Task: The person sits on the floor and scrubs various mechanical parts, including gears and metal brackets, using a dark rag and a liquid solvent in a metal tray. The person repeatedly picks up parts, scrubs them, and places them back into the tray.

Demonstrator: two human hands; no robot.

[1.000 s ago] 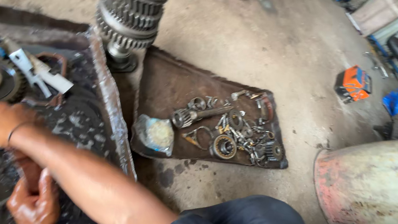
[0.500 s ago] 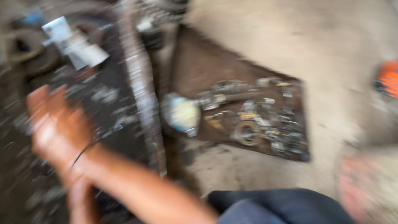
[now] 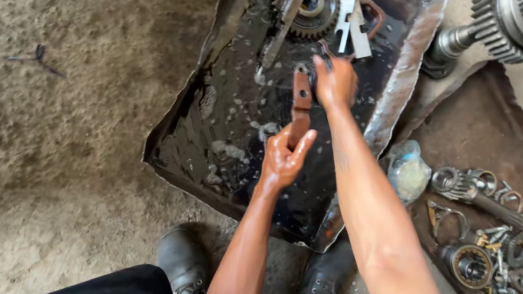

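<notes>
Since a second ago we have swung left over the oily tray [image 3: 412, 59]. Left hand [image 3: 283, 160] now pinches the rusty flat bracket's [image 3: 300, 105] near end; right hand [image 3: 336, 83] fingers curl at its far end.

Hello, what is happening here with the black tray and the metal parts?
A person crouches over a dented metal tray of dark oily liquid. The left hand holds the lower end of a reddish flat metal piece over the liquid; the right hand is at its upper end. A gear lies at the tray's far end. Bearings and small parts lie on a mat to the right.
</notes>
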